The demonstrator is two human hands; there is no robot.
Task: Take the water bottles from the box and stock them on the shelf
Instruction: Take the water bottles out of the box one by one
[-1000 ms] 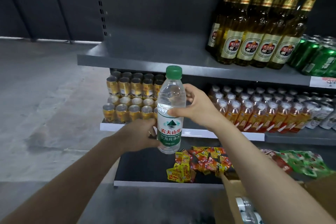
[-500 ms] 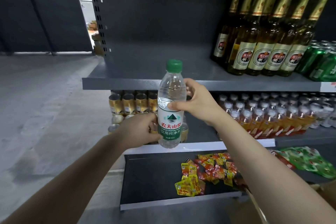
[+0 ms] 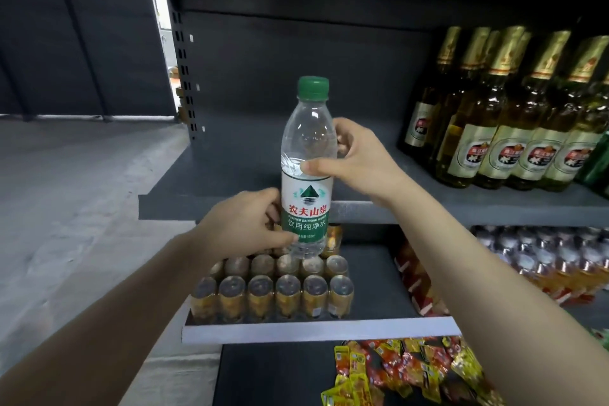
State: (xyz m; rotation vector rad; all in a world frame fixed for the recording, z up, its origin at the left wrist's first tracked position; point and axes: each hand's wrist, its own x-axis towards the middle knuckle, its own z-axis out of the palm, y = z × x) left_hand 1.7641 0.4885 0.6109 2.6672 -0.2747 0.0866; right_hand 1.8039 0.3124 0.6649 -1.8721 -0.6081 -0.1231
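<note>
Both hands hold one water bottle upright: the right hand pinches its clear shoulder, the left hand wraps the label's lower part. The bottle hangs in front of the shelf edge, its base not yet on the board. Right of the bottle stand beer bottles; below it, gold cans. This looks like the placing step: next, carry the bottle forward onto the bare board and set it down.

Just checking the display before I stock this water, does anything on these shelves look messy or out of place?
Mostly tidy: the beer bottles and gold cans stand in neat rows. Only the snack packets on the bottom shelf lie in a loose, jumbled heap. The water bottle looks intact and capped.
</note>
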